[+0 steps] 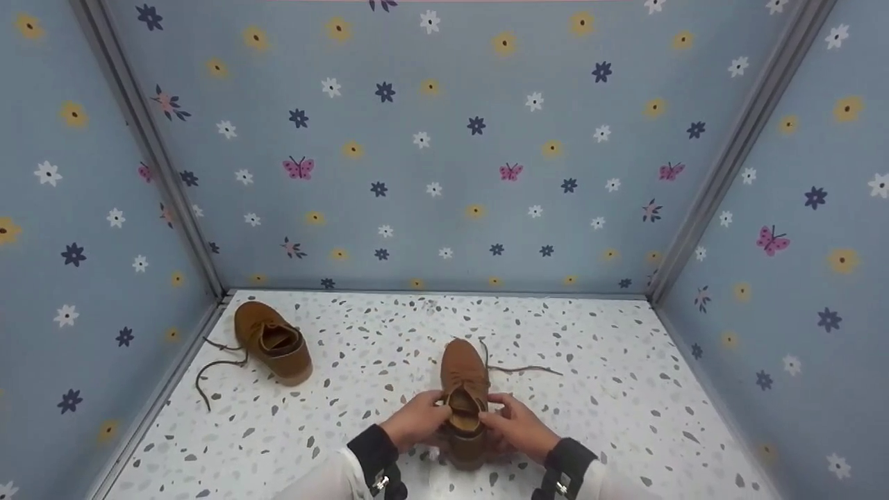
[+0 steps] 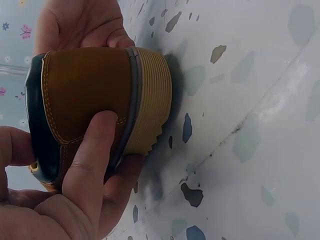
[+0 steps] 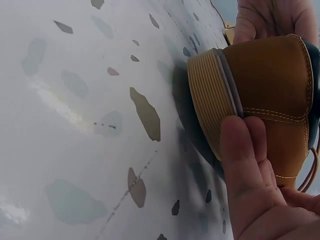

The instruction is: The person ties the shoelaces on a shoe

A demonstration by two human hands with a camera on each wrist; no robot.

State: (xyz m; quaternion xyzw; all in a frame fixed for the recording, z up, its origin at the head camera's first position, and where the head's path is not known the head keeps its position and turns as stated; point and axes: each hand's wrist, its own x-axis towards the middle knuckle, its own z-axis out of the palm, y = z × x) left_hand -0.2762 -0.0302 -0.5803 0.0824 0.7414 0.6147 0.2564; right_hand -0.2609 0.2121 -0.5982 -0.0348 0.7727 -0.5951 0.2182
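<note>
1. I see the left hand and right hand gripping the brown shoe by its sides, low at the floor.
2. My wrist views show its ribbed sole edge; only my head view shows the toe.
3. Toe points toward the back wall, long axis running nearly straight ahead.

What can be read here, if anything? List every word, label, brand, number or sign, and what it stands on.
None readable in any view.
Held shoe: no lettering visible; inside too small to tell.
Other shoe: too small to tell whether it is marked.
Walls: printed flowers and butterflies, no words.
Wristbands: too small to tell.
</note>
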